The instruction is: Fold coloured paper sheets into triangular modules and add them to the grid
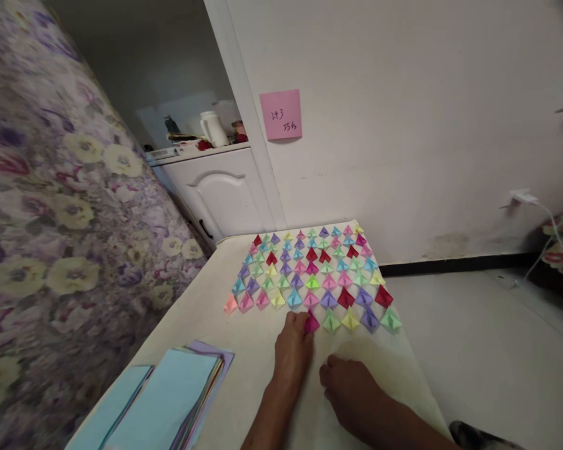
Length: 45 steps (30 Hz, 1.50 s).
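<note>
Several small folded paper shapes (309, 269) in many colours stand in rows on a cream table (225, 325). My left hand (291, 350) reaches to the nearest row, its fingertips pinching a magenta folded shape (312, 322) beside a green one. My right hand (349, 387) rests on the table just behind the row, fingers curled with nothing visible in them.
A stack of coloured paper sheets (169, 400), light blue on top, lies at the table's near left. A floral cloth (51, 237) hangs on the left. A pink note (281, 114) sticks to the white wall. A white cabinet (216, 187) stands behind.
</note>
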### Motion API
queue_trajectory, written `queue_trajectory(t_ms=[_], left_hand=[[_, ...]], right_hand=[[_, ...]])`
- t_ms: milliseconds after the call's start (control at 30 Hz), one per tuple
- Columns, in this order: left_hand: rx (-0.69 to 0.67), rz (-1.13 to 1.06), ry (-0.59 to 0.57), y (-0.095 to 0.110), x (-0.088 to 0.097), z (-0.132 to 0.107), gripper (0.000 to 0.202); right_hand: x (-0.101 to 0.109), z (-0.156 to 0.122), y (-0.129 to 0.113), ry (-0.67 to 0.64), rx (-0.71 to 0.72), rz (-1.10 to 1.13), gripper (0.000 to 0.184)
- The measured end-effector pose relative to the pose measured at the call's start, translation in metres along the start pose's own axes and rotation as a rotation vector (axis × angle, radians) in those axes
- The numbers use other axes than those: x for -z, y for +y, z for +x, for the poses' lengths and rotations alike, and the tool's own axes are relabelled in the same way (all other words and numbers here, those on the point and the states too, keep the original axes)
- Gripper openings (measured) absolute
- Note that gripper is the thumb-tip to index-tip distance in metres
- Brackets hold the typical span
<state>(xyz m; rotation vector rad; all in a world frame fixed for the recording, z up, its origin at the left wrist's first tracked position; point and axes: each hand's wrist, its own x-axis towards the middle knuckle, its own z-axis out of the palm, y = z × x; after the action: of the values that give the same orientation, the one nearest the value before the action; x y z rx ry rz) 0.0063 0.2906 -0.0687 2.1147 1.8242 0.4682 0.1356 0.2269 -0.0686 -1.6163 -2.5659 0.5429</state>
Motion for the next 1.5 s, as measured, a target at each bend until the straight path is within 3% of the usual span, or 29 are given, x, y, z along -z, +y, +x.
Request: queue_trajectory(t_ms=[233,467,767,1500], left_hand=[[0.02,-0.037,0.05,-0.005,-0.003,-0.002,0.026],[-0.087,-0.059,0.038,-0.003,-0.004,-0.004,0.021],[-0.118,-0.01,0.047,-0.004,-0.008,0.002,0.015],[-0.108,0.157,-0.053,0.008,0.001,-0.004,0.017]], right_hand=[[-0.002,-0.001,0.0,0.013,0.011,0.005,0.02],[-0.005,0.0,0.001,0.005,0.007,-0.004,0.021],[0.001,-0.002,0.0,-0.007,-0.007,0.018,0.021],[-0.009,0.002,0.003,0.003,-0.01,0.045,0.022]])
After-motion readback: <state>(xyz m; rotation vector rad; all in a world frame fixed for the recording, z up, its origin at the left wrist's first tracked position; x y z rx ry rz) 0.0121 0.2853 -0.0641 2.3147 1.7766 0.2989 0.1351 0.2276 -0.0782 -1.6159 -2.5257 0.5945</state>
